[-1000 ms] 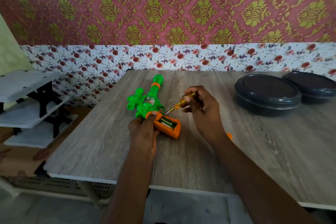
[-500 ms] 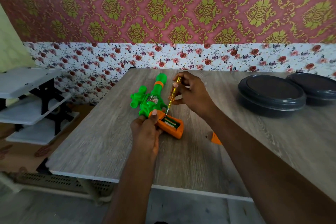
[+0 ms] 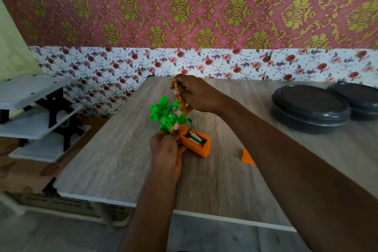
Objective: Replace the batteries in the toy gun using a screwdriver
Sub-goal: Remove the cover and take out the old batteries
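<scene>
A green toy gun (image 3: 163,112) with an orange grip (image 3: 201,145) lies on the wooden table (image 3: 122,149). The grip's battery compartment is uncovered and batteries (image 3: 194,138) show inside it. My left hand (image 3: 166,145) grips the gun at the top of the grip, thumb on the orange edge. My right hand (image 3: 194,93) holds a screwdriver (image 3: 181,102) with a yellow see-through handle, nearly upright, its thin tip down at the upper end of the compartment. An orange battery cover (image 3: 247,156) lies on the table to the right, partly hidden by my right forearm.
Two dark grey round lidded containers (image 3: 311,108) stand at the back right of the table. A white and black shelf rack (image 3: 34,116) stands on the floor to the left. The table's near edge runs below my forearms.
My right hand has swung the screwdriver from a low slant to nearly upright, tip staying at the compartment. My left hand has kept its hold on the gun.
</scene>
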